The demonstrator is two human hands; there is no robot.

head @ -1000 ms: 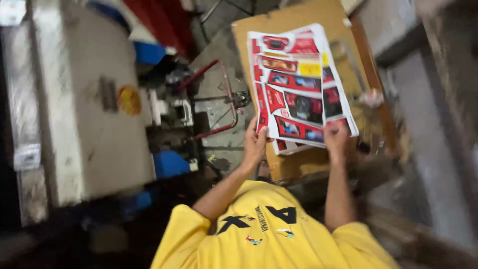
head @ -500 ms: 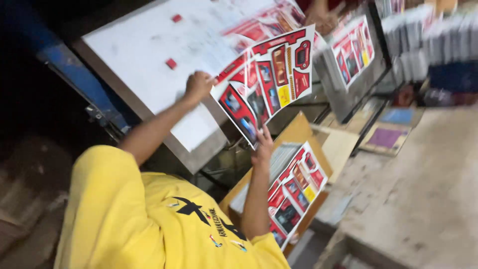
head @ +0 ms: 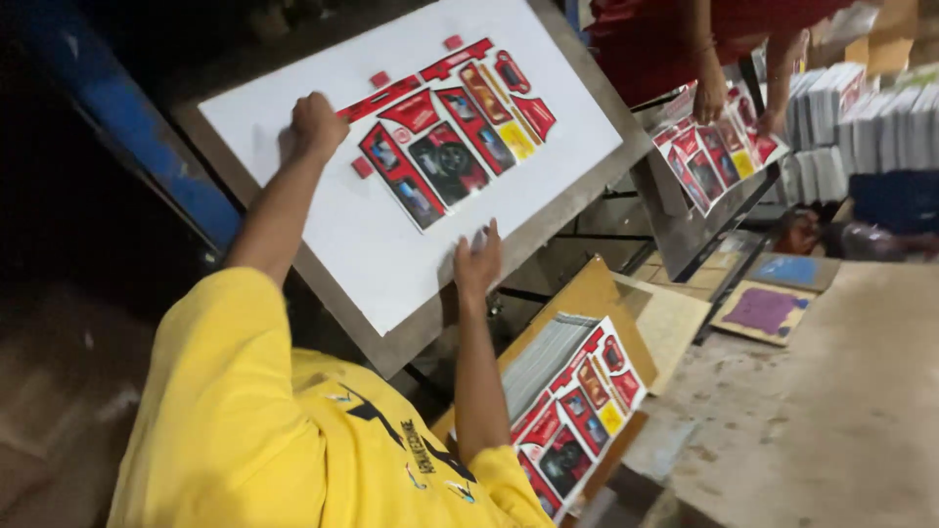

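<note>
— What is seen nearest?
— A stack of printed sheets (head: 577,411) is lying below the right hand (head: 477,262), whose grip is spread flat on the white board (head: 362,254).
— And farther?
— The red printed sheet (head: 445,137) is pinned between both grips, the left hand (head: 316,125) fisted on its corner.

I'm looking down over a yellow shirt (head: 264,430). My left hand (head: 316,125) is fisted on the far left edge of the printed red sheet (head: 445,147), which lies flat on the tilted white board (head: 323,235). My right hand (head: 477,262) is open at the board's near edge, fingers just below the sheet. Near right, a stack of printed sheets (head: 572,406) sits on a cardboard piece. Far right, another person's hand (head: 709,98) rests on more red sheets (head: 714,156).
</note>
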